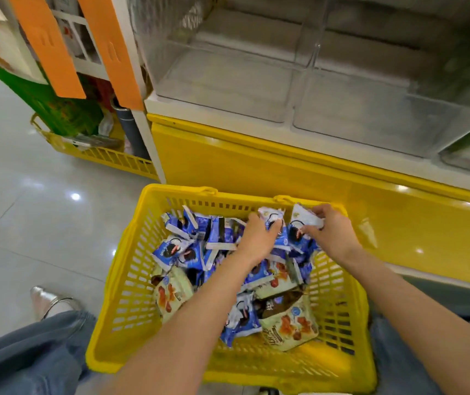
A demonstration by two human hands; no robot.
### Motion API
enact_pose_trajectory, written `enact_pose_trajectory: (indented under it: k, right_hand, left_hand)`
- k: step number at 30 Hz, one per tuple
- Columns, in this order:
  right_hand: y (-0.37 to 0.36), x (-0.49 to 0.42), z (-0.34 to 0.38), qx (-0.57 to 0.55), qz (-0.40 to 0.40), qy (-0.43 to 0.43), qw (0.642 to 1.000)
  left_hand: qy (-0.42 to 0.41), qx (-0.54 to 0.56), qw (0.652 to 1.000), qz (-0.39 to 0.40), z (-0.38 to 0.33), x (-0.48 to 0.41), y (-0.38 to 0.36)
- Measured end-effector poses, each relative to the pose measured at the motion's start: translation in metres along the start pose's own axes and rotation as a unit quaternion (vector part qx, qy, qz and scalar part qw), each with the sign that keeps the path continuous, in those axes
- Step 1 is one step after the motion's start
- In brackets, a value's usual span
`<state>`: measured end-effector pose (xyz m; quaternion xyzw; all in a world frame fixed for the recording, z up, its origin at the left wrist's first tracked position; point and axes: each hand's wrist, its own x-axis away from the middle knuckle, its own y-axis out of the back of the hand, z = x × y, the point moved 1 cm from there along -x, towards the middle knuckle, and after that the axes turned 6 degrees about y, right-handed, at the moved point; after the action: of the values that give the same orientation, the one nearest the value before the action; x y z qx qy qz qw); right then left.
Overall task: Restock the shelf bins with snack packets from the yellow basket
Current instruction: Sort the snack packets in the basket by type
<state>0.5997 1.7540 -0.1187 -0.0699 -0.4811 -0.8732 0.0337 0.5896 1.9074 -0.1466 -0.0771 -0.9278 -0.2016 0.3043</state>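
The yellow basket (125, 295) stands on the floor in front of me, holding several blue snack packets (182, 246) and pale green packets (287, 326). My left hand (259, 238) reaches into the far side of the basket and grips a blue packet (270, 216). Beside it, my right hand (332, 232) pinches another blue-and-white packet (299, 220) by its top. Above the basket, the clear shelf bins (228, 84) sit on a white shelf; the two nearest look bare inside.
A yellow cabinet front (256, 172) rises right behind the basket under the shelf. A second yellow basket (100, 158) with green bags stands at the left by orange hanging strips (48, 47). Glossy floor tiles (28, 223) spread to the left; my knees flank the basket.
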Motion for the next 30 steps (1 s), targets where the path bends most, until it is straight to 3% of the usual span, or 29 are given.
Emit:
enact_pose_trajectory:
  k: [5,7,9,12,15,18,21,23,28,30]
  right_hand:
    - [-0.002,-0.004,-0.005,0.098,0.059,0.001,0.993]
    - [-0.001,0.000,0.001,0.220,0.051,0.049,0.973]
    - [-0.006,0.009,0.013,0.298,0.012,0.141,0.944]
    - [-0.025,0.025,0.046,0.209,0.009,0.257,0.943]
    - [-0.060,0.031,0.075,0.139,0.071,0.298,0.942]
    - [-0.100,0.025,0.097,0.118,0.153,0.276,0.942]
    - [-0.135,0.016,0.123,0.083,0.200,0.220,0.951]
    - [-0.153,0.007,0.137,0.041,0.200,0.173,0.964]
    - [-0.184,-0.020,0.153,0.036,0.213,0.038,0.976]
    - [-0.183,-0.027,0.154,0.040,0.194,0.030,0.980]
  left_hand:
    - [0.016,-0.240,0.970,0.020,0.023,-0.027,-0.009]
    - [-0.030,-0.283,0.959,-0.008,0.022,-0.024,-0.004]
    - [-0.102,-0.255,0.959,-0.064,0.019,-0.010,0.006]
    - [-0.189,-0.153,0.951,-0.191,0.030,0.025,0.042]
    - [-0.191,-0.114,0.914,-0.340,0.070,0.059,0.098]
    - [-0.090,-0.131,0.895,-0.417,0.124,0.079,0.145]
    - [0.008,-0.064,0.937,-0.343,0.163,0.089,0.157]
    - [0.024,-0.020,0.957,-0.288,0.178,0.090,0.152]
    - [-0.004,-0.017,0.955,-0.297,0.189,0.091,0.151]
    - [-0.004,0.006,0.960,-0.280,0.191,0.091,0.152]
